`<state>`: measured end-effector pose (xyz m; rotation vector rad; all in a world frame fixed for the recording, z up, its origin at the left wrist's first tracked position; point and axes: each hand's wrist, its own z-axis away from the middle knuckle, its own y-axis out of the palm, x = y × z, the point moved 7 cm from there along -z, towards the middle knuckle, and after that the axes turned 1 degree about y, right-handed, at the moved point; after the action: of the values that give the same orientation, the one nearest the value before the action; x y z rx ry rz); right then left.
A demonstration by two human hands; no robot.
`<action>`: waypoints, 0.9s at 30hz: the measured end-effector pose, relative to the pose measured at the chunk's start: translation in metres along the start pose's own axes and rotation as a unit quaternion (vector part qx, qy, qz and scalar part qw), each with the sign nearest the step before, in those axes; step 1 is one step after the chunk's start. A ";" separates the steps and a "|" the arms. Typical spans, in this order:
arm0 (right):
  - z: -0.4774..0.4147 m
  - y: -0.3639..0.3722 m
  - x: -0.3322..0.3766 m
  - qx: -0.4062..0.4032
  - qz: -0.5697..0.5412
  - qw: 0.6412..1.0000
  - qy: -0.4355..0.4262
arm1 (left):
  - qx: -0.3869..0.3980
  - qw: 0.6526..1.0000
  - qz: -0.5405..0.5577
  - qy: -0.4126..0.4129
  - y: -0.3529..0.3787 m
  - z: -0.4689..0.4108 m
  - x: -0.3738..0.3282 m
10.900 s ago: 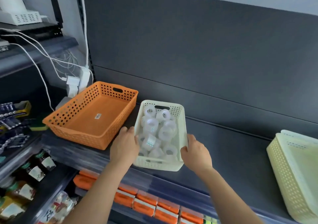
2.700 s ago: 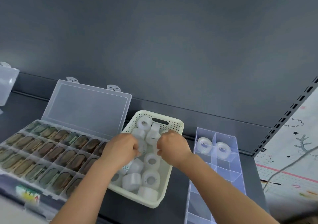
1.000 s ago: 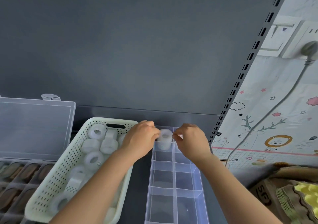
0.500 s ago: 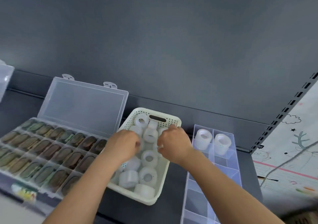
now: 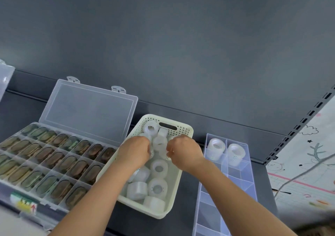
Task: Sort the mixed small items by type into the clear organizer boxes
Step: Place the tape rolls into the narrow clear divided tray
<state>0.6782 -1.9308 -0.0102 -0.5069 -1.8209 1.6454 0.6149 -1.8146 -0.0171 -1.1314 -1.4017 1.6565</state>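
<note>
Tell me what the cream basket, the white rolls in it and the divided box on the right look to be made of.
Cream basket: moulded plastic, matte, judging by its rows of punched holes and cut-out handle slot.
Rolls: probably clear tape wound on a core, milky and slightly glossy; hollow centres show.
Divided box: clear rigid plastic, glossy; the shelf shows through its walls.

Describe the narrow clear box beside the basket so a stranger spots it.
On the dark grey shelf, find the cream perforated basket. Just to its right lies a long narrow clear box. Unlike the lidded organizer at left, packed with brownish items, it shows only two white tape rolls.
</note>
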 end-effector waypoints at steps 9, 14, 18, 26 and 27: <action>0.064 -0.062 -0.045 -0.291 -0.124 0.948 0.019 | -0.134 0.968 0.179 0.114 -0.041 0.014 -0.055; 0.107 -0.076 -0.091 -0.324 -0.094 0.937 0.090 | -0.134 0.950 0.169 0.224 -0.033 0.019 -0.118; 0.134 -0.070 -0.124 -0.271 -0.063 0.948 0.157 | -0.108 0.944 0.112 0.290 -0.015 0.019 -0.162; 0.136 -0.044 -0.150 -0.083 -0.022 0.971 0.222 | -0.033 0.945 -0.048 0.322 0.025 0.002 -0.192; 0.132 -0.042 -0.152 -0.067 -0.018 0.971 0.227 | -0.015 0.946 -0.046 0.320 0.030 -0.001 -0.190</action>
<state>0.7054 -2.1343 -0.0020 -0.8299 -1.5869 1.2575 0.6917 -1.9914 -0.0112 -1.4293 -1.0329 1.0548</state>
